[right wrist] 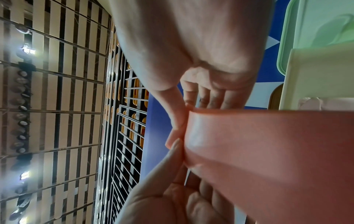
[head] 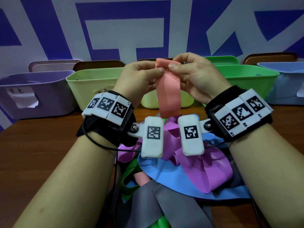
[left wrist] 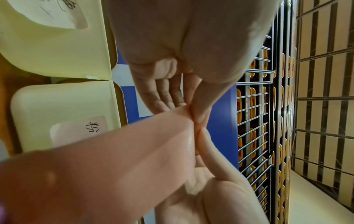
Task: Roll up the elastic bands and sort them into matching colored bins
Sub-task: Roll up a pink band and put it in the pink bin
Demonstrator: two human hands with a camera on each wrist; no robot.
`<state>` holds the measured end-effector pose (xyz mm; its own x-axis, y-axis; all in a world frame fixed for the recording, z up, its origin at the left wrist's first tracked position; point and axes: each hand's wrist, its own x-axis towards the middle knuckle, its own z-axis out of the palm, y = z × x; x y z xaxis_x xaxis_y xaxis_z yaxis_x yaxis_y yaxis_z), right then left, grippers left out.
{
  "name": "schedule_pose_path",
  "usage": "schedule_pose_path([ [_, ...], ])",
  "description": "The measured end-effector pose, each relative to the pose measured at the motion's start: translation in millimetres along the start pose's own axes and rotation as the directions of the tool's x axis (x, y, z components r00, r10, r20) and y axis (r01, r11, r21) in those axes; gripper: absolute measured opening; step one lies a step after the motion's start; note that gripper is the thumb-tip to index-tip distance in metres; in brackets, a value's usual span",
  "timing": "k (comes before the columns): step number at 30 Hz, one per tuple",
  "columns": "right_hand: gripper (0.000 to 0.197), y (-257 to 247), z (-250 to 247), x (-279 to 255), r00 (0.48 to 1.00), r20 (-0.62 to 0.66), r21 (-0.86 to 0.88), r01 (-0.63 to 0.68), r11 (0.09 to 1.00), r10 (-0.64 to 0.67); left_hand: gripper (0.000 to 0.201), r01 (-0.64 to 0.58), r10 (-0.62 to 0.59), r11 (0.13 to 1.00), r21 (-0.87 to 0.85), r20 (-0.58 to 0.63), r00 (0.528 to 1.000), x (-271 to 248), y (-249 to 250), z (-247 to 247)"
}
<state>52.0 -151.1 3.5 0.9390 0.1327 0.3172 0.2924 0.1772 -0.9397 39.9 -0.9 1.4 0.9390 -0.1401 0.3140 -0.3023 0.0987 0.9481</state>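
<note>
A salmon-pink elastic band (head: 167, 92) hangs in the air above the table, its top end rolled into a small tube (head: 162, 63). My left hand (head: 154, 72) pinches the left side of that rolled end and my right hand (head: 174, 66) pinches the right side, thumbs toward me. In the left wrist view my left hand (left wrist: 189, 110) has thumb and fingers closed on the band (left wrist: 114, 159). The right wrist view shows my right hand (right wrist: 182, 121) pinching the band (right wrist: 268, 144) in the same way. The band's lower end drops behind the wrist cameras, toward a pile of loose bands.
Loose purple (head: 197, 168), blue (head: 164, 178), grey (head: 172, 208) and green (head: 130, 178) bands lie heaped on the wooden table (head: 41, 145). Along the back stand a purple bin (head: 32, 99), a yellow-green bin (head: 92, 86), a pale yellow bin (head: 148, 102), a green bin (head: 246, 79) and a blue bin (head: 286, 83).
</note>
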Motion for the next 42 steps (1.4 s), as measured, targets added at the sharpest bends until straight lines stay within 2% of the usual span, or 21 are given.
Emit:
schedule_pose_path([
  [9,0.016,-1.1,5.0,-2.2,0.997,-0.034,-0.1,0.064,0.993,-0.067,0.019,0.059,-0.054,0.995,-0.082,0.067,0.996,-2.2,3.6,-0.9],
  [16,0.023,1.7,6.2,-1.5,0.998,-0.024,-0.067,0.056,0.996,-0.058,0.011,0.011,-0.014,0.996,-0.088,-0.04,0.999,-0.2,1.1,0.4],
  [21,0.019,2.4,4.9,-1.2,1.0,0.003,-0.096,-0.009,0.995,0.01,0.022,-0.003,-0.001,0.989,-0.146,-0.025,1.0,-0.3,1.9,-0.4],
  [27,0.007,3.3,4.1,1.1,0.998,-0.034,-0.111,0.051,0.992,-0.055,0.017,0.072,-0.073,0.994,-0.078,-0.015,0.997,-0.2,1.9,0.7],
  [31,0.017,2.9,4.5,-0.5,0.999,-0.007,-0.097,0.046,0.994,-0.047,0.011,0.044,-0.047,0.997,-0.063,-0.043,0.998,-0.4,0.9,1.3],
  [33,0.014,1.4,5.3,-1.9,1.0,0.01,-0.099,0.011,0.995,-0.01,0.007,0.017,-0.021,0.997,-0.069,-0.068,0.997,0.1,0.7,0.4],
  [37,0.023,2.7,6.4,-2.0,1.0,-0.019,-0.141,-0.012,0.99,0.009,0.014,-0.007,-0.003,0.993,-0.117,-0.083,0.997,1.5,1.0,-0.6],
  [40,0.012,3.5,5.8,-0.6,0.998,-0.057,-0.13,0.03,0.991,-0.038,0.017,0.015,-0.026,0.991,-0.13,-0.085,0.996,1.5,1.3,0.1],
  [42,0.005,3.1,4.5,0.2,0.996,-0.064,-0.116,0.05,0.992,-0.058,0.008,0.05,-0.056,0.993,-0.106,-0.056,0.997,-0.1,1.8,1.0],
])
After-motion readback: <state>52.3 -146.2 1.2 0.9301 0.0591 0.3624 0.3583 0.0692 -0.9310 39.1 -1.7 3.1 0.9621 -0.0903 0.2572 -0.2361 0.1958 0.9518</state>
